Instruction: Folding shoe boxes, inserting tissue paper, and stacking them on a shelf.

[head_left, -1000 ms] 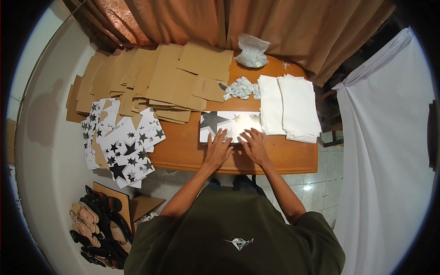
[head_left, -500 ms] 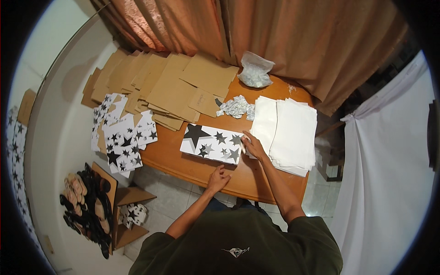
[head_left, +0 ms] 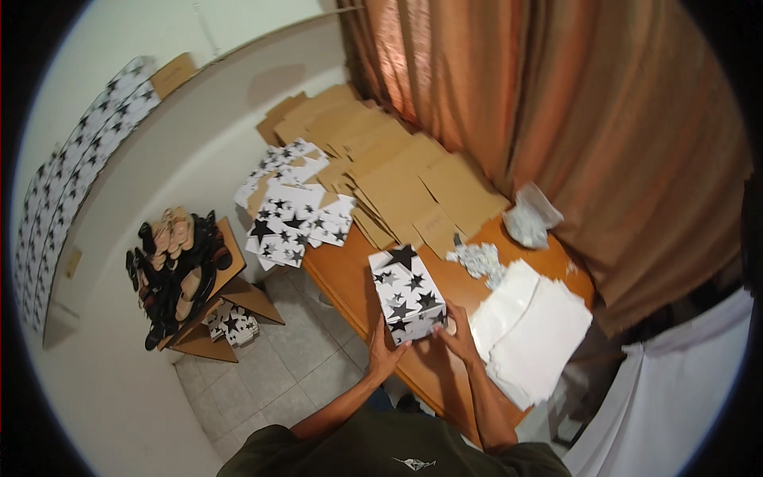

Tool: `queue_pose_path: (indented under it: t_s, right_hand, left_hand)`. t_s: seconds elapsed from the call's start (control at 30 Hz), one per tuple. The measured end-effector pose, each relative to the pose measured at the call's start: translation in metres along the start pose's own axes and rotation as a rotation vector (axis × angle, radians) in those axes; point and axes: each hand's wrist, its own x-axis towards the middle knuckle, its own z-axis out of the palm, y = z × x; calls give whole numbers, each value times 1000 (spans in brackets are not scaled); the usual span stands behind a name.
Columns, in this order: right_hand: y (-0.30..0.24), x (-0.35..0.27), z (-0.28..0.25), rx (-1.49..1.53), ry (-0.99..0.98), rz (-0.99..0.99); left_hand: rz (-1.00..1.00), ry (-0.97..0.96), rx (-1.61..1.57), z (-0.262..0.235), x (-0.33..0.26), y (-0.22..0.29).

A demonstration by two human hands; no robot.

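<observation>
A closed white box [head_left: 409, 285] printed with black and grey stars is between my two hands, over the front part of the wooden table [head_left: 338, 266]. My left hand [head_left: 385, 354] grips its near left side, fingers partly hidden against the box. On the near right corner, my right hand [head_left: 458, 332] holds the box with its thumb and fingers. A pile of white paper sheets [head_left: 540, 330] lies just right of that hand. Small crumpled white-and-grey packets [head_left: 480, 262] are heaped beyond the box.
Flat brown cardboard pieces [head_left: 393, 179] cover the table's back, with star-printed cardboard pieces [head_left: 290, 219] at its left end. A clear plastic bag [head_left: 531, 221] stands near the curtain [head_left: 628, 159]. At left, shoes [head_left: 179, 274] are piled on a cardboard box; star-patterned boxes [head_left: 87, 179] are stacked along the wall.
The box has turned so its end faces me. My left hand has moved from the table's edge onto the box; my right hand has shifted to its near corner. The view has swung left.
</observation>
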Motion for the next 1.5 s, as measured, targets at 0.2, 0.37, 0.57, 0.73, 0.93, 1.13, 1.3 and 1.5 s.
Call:
queue_pose_path:
  t_s: [0.2,0.37,0.57,0.73,0.93,1.13,1.3,1.5]
  right_hand:
    - [-52,25,24,-1,-118,4]
    - [-104,58,46,1,-159,-132]
    - [-159,93,88,51,-207,-320]
    - [-211,118,143,98,-318,-388]
    - [-278,136,227,105,-398,-547]
    - [-376,143,311,125,-444,-737]
    - [-442,156,392,220,-278,-1067]
    - [-533,164,463,287,-202,-1226]
  left_hand:
    - [-15,123,-39,-41,6,20]
    - [46,265,-40,-90,3,67]
    - [41,403,13,-158,0,101]
    - [42,606,20,-218,-12,120]
    - [123,813,-61,-303,-34,127]
    - [236,962,14,-411,-59,156]
    - [360,1036,171,-512,-70,179]
    - [519,1097,153,-608,-65,222]
